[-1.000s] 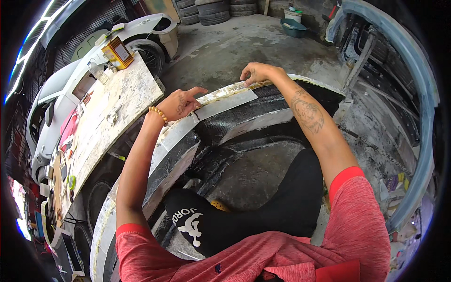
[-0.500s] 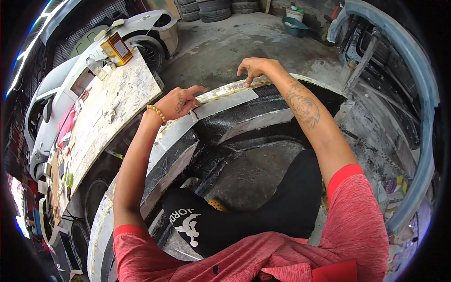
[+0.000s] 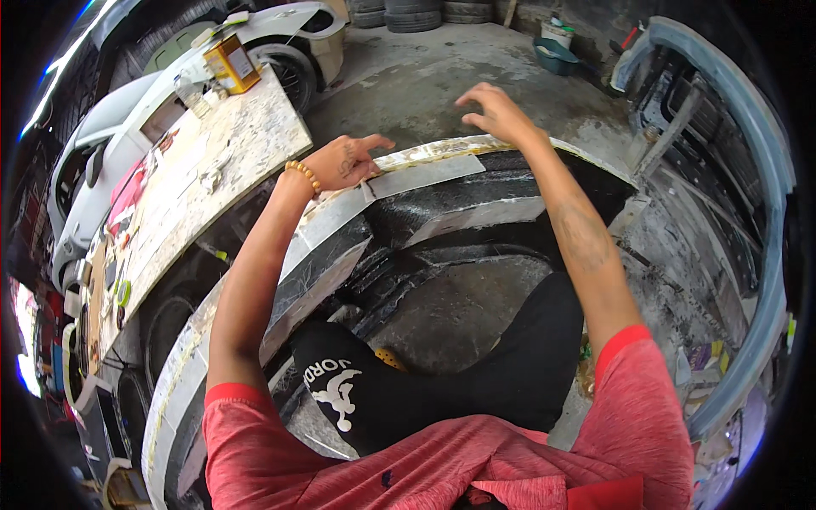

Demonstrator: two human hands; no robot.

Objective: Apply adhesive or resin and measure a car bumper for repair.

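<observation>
A long curved panel (image 3: 429, 176), black inside with pale flat strips along its top, arcs in front of me and down my left side. Its far rim (image 3: 442, 153) is whitish with yellow-brown, resin-like stains. My left hand (image 3: 347, 161), with a beaded bracelet on the wrist, rests at this rim. Its index finger points out to the right, and the other fingers bend down by the strip's end, partly hidden. My right hand (image 3: 501, 115) hovers above the rim further right, fingers apart and curved, with nothing in it.
To the left stands a stained worktable (image 3: 246, 127) bearing a yellow tin (image 3: 231, 65) and a clear bottle (image 3: 192, 95). Behind it is a silver car (image 3: 127, 106). Tyres (image 3: 412, 15) and a green basin (image 3: 554, 56) lie at the back. A blue-grey frame (image 3: 778, 195) curves along the right.
My right hand has lifted off the rim, and its fingers have spread. My left hand stays at about the same part of the rim. The whole view has shifted slightly.
</observation>
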